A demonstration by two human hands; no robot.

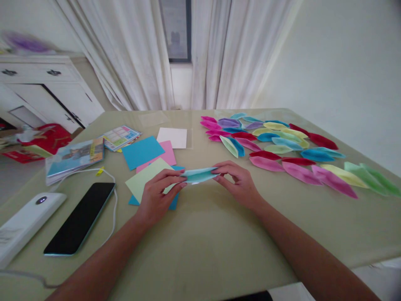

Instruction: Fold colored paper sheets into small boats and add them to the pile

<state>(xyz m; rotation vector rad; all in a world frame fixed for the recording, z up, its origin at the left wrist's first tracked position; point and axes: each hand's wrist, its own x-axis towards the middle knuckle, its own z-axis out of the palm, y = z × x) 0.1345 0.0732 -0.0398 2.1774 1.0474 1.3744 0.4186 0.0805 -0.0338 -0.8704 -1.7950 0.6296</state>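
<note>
Between my two hands, above the middle of the table, is a folded light-blue paper boat, long and narrow. My left hand pinches its left tip, and my right hand pinches its right tip. Just behind my left hand lie loose paper squares: a pale green sheet, a blue sheet, a pink sheet and a white sheet. To the right, several folded papers of the same pointed shape, such as a pink one, spread over the table.
On the left of the table lie a black-screened phone, a white device like a power bank, a white cable and a wrapped booklet. Curtains hang behind; a white cabinet stands at the left.
</note>
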